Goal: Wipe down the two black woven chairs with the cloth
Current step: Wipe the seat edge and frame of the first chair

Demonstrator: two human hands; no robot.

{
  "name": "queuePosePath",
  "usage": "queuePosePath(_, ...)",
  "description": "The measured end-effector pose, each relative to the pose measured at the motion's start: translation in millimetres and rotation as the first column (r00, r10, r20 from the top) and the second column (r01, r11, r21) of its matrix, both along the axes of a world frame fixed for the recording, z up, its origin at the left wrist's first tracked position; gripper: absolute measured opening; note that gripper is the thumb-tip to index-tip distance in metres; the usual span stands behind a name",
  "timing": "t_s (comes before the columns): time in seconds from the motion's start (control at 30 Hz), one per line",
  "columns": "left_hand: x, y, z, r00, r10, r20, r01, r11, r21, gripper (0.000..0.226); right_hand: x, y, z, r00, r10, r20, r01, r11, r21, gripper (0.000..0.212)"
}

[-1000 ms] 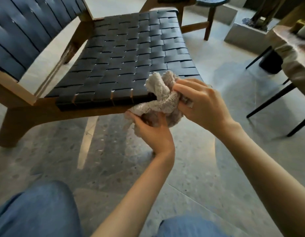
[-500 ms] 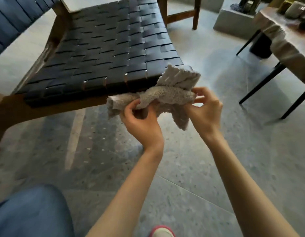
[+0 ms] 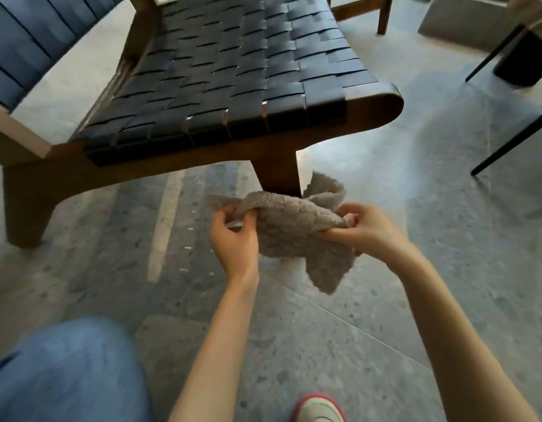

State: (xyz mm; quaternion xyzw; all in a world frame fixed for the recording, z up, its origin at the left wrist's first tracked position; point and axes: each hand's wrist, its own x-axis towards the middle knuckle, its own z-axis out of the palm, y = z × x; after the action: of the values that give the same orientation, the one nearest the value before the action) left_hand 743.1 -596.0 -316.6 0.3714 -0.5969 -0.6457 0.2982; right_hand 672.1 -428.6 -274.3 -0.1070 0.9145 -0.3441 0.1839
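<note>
Grey terry cloth [image 3: 294, 229] hangs stretched between our left hand [image 3: 233, 239] and right hand [image 3: 370, 229]. The fingers [image 3: 335, 235] of both are pinched on its ends, probably so we can refold it to a clean face. We hold it above the floor [image 3: 446, 284], at six o'clock from the nearer woven chair [image 3: 233, 71]; the second chair [image 3: 26, 41] is at ten o'clock.

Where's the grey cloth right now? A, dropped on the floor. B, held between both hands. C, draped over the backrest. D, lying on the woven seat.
B: the left hand and right hand each grip an end of the cloth, clear of the woven seat.
</note>
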Motion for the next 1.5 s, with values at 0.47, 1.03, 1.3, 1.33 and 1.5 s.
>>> queuePosePath(0.47,-17.6,-46.2,26.1,0.976,-0.204,-0.08,0.213,0.967,0.137,0.017,-6.1,-40.6,13.0,0.852,-0.328,-0.407,0.111,0.874,-0.473,0.019)
queuePosePath(1.03,-43.6,-1.5,7.4,0.928,-0.175,-0.331,0.163,0.985,-0.062,0.031,-7.7,-88.5,-28.1,0.811,-0.329,-0.484,-0.093,0.744,-0.662,0.025)
queuePosePath(1.3,-44.2,17.5,-72.3,0.963,-0.267,-0.029,0.262,0.958,-0.117,0.028,-8.5,-54.2,-107.5,0.865,-0.333,-0.376,0.057,0.809,-0.584,0.007)
queuePosePath(1.33,-44.7,22.0,-84.5,0.961,-0.272,0.039,0.275,0.953,-0.124,0.026,-8.0,-49.1,-121.7,0.886,-0.33,-0.326,0.098,0.82,-0.565,0.008)
queuePosePath(1.5,-48.6,37.0,-132.8,0.878,-0.382,0.288,0.411,0.91,-0.047,0.022,-7.3,-30.2,-168.2,0.95,-0.287,-0.122,0.201,0.863,-0.464,0.011)
